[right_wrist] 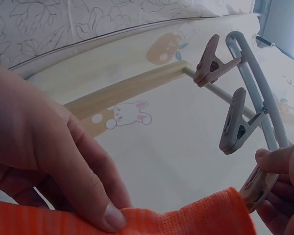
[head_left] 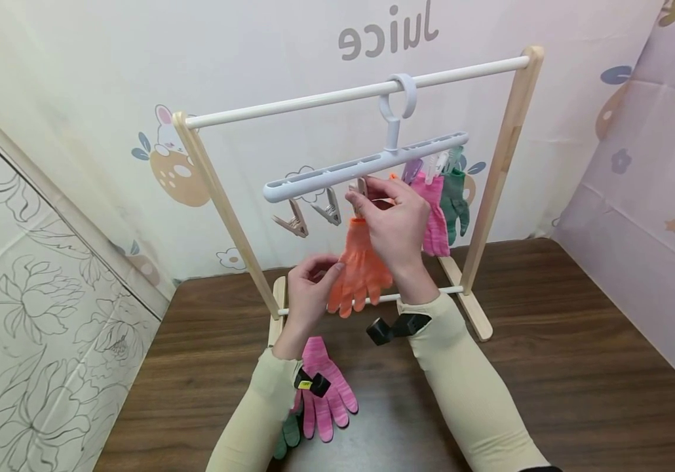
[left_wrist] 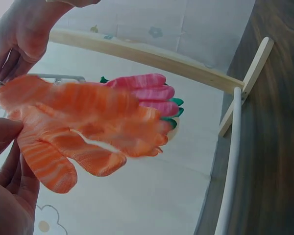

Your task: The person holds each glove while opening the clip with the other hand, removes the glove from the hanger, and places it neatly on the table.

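My left hand (head_left: 310, 288) pinches the side of an orange striped glove (head_left: 358, 269) between thumb and fingers; the glove's fingers hang downward. Above it, my right hand (head_left: 399, 219) pinches a beige clip (right_wrist: 257, 188) that hangs from the grey hanger (head_left: 337, 174). In the right wrist view the glove's cuff (right_wrist: 230, 205) lies right at the tip of this clip. A grey clip (head_left: 328, 208) and another beige clip (head_left: 294, 221) dangle to the left, holding nothing. Behind my right hand a bit of orange fabric (head_left: 393, 176) shows, mostly hidden.
The hanger hooks over the white rod (head_left: 314, 99) of a wooden rack (head_left: 499, 170). At its right end, clips hold a pink glove (head_left: 434, 216) and a green glove (head_left: 454, 203). On the brown table (head_left: 550, 367) lie another pink glove (head_left: 326, 393) and a green glove (head_left: 290, 432), partly under my left forearm.
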Tool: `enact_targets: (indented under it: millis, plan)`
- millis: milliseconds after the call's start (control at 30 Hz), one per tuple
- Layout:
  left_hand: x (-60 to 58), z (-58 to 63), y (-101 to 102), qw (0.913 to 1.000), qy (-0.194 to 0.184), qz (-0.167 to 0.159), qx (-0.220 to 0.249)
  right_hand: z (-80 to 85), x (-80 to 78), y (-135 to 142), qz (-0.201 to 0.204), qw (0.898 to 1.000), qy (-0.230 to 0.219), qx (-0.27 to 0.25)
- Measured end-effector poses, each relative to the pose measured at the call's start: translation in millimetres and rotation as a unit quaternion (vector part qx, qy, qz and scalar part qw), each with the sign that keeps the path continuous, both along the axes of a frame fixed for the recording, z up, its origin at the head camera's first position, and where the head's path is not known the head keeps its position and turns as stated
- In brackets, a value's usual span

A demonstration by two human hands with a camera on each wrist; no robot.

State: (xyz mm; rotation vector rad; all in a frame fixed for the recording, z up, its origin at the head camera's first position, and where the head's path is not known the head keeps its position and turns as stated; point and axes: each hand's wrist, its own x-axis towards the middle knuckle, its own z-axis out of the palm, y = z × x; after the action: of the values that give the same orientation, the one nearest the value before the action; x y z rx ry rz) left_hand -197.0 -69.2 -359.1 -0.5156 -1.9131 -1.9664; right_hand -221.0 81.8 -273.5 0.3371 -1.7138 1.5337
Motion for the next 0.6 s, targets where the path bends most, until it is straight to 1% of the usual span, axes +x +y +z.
enact_targets:
  millis: [100, 200, 367, 533, 600]
  plan:
    - [3.7, -1.9, -2, 1.0, -0.006, 0.0, -0.001, -0.8, -1.1, 0, -0.002, 1.0, 0.002, 0.003]
    - [7.6, -3.9, -5, 0.9999, -0.012, -0.002, -0.004, -1.4, -2.1, 0, 0.004, 1.0, 0.0, 0.0]
    - [14.5, -10.8, -10, 0.9996, -0.022, -0.005, -0.014, -1.4, -3.9, -1, 0.012, 1.0, -0.007, -0.009]
    - [22.7, -19.8, -17, 0.999, -0.038, -0.011, -0.023, -1.5, -5.4, -2, 0.016, 1.0, -0.005, -0.008]
    - [22.4, -28.5, -20, 0.9984, -0.045, -0.011, -0.032, -1.3, -6.1, -3, 0.021, 1.0, -0.003, -0.01]
